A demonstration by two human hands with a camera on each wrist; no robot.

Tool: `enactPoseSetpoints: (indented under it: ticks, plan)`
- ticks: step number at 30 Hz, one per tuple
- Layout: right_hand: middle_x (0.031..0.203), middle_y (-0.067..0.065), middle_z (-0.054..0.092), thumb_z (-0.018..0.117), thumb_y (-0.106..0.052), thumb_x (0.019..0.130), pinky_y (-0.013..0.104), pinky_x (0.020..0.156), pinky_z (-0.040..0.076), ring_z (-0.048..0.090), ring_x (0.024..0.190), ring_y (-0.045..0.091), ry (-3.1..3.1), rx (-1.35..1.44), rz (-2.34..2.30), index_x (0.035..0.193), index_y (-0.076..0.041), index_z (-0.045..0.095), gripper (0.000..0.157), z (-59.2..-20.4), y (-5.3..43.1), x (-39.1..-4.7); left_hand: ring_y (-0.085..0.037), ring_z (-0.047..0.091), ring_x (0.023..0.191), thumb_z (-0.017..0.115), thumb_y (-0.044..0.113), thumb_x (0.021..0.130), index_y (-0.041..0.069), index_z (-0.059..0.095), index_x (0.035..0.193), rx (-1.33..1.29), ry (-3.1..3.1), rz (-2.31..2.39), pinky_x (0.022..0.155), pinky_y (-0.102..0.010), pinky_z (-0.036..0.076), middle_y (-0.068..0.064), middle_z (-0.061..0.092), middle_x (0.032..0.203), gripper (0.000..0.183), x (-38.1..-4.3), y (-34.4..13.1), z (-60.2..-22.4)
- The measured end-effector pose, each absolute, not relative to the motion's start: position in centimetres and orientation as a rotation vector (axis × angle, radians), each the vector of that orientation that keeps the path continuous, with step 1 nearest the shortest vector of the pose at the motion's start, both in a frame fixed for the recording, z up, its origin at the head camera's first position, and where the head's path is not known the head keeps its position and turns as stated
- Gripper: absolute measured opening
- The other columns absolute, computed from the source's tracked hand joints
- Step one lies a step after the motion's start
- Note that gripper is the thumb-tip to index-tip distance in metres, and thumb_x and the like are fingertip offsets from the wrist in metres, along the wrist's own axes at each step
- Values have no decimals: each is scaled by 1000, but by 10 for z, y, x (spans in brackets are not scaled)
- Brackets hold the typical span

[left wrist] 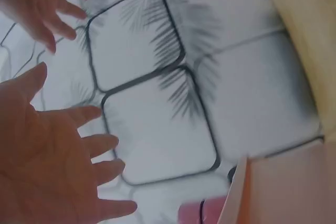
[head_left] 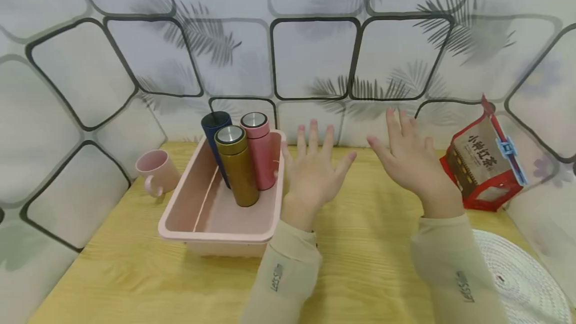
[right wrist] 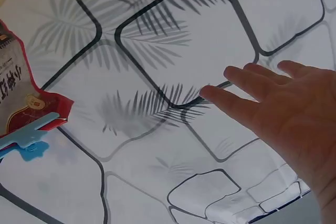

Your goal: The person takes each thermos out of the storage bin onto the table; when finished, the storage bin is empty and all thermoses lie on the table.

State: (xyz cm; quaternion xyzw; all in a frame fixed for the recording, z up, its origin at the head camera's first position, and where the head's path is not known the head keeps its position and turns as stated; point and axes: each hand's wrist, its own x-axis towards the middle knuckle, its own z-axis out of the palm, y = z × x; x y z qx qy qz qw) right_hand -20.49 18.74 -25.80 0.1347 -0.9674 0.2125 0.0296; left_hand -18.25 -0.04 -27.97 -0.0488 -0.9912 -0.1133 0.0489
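We are looking at a pale wall covering (head_left: 315, 59) that is running round the back and both sides, carrying dark rounded outlines and grey feathery leaves. Below it we are seeing a yellow wood-grain surface (head_left: 364, 274) stretching back to the wall. On its left half a pink tub (head_left: 211, 237) is sitting, and at the right edge a white round woven mat (head_left: 526, 279) is lying partly behind the right sleeve (head_left: 454, 269). Behind the mat, a red-edged bag (head_left: 481, 161) with Chinese lettering is standing near the right wall. Over the middle of the surface we are holding up both hands: the left hand (head_left: 313, 171) is hovering just beside the tub, the right hand (head_left: 411, 166) nearer the bag. The fingers of both are spreading wide and holding nothing. Inside the tub a gold bottle (head_left: 240, 174), a pink bottle (head_left: 262, 159) and a dark blue bottle (head_left: 216, 124) are standing close together. A pink mug (head_left: 162, 174) is resting just left of the tub, and a blue clip (head_left: 508, 149) is gripping the bag's top.
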Motion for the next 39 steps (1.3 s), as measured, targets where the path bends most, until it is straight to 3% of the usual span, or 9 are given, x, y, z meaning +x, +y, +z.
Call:
enactPoseSetpoints:
  ticks: [7, 13, 19, 23, 27, 29, 32, 36, 39]
  plan:
    - [160, 25, -5, 30, -50, 106, 70, 106, -1, 1, 144, 48, -2717, 632, 785, 158, -8, -2, 74, -247, 155, -198, -30, -8, 148, 26, 68, 99, 26, 14, 159, -116, -2915, -505, 113, -61, 4, -10, 0, 164, 74, -132, -74, -266]
    - [160, 14, 14, 42, -36, 105, 55, 115, 12, 14, 146, 32, -2388, 904, 996, 158, -12, 11, 66, -243, 111, -211, -44, 18, 143, 38, 52, 103, 6, 42, 148, 95, -2745, -533, 108, -65, 19, -24, 33, 152, 65, -84, -177, -277]
    - [160, 2, 19, 57, -22, 100, 48, 113, 21, 26, 142, 23, -2221, 1085, 1297, 158, -17, 16, 71, -250, 64, -242, -37, 61, 92, 42, 40, 105, -5, 67, 107, 433, -2633, -595, 67, -52, 50, -21, 66, 103, 52, -54, -252, -314]
    - [163, 5, 10, 62, -17, 97, 55, 113, 19, 19, 145, 29, -2301, 1138, 1517, 159, -17, 7, 83, -262, 29, -260, -22, 56, 62, 39, 49, 104, 3, 64, 84, 529, -2720, -782, 52, -37, 44, -8, 61, 75, 56, -46, -268, -336]
    - [162, 14, 5, 65, -17, 95, 59, 111, 19, 16, 145, 38, -2428, 1120, 1683, 158, -14, -3, 93, -283, 10, -276, -17, 43, 55, 41, 43, 105, 9, 53, 71, 467, -2729, -988, 50, -32, 36, -3, 47, 62, 50, -51, -263, -352]
    - [161, 18, 8, 67, -17, 94, 57, 111, 22, 20, 144, 40, -2475, 1100, 1763, 158, -17, -5, 96, -295, 5, -284, -16, 39, 54, 40, 40, 107, 10, 49, 69, 416, -2720, -1034, 50, -32, 35, -2, 42, 60, 49, -52, -260, -356]
    - [157, 22, 21, 70, -16, 93, 49, 110, 31, 32, 139, 38, -2488, 1077, 1847, 159, -19, -2, 97, -317, -3, -300, -19, 52, 61, 35, 36, 108, 8, 54, 72, 364, -2725, -1027, 56, -39, 44, -5, 52, 66, 50, -51, -261, -358]
    - [143, 21, 40, 72, -10, 91, 39, 103, 41, 47, 129, 33, -2450, 1056, 1876, 156, -8, 18, 85, -328, -15, -310, -35, 66, 91, 29, 33, 110, 1, 65, 90, 335, -2768, -974, 78, -52, 51, -18, 67, 93, 52, -52, -264, -357]
    - [133, 20, 49, 75, -11, 89, 38, 97, 47, 56, 120, 33, -2438, 1030, 1819, 150, -4, 32, 75, -329, -20, -313, -36, 66, 87, 26, 31, 110, -1, 66, 91, 341, -2782, -943, 75, -52, 52, -19, 68, 91, 55, -56, -266, -358]
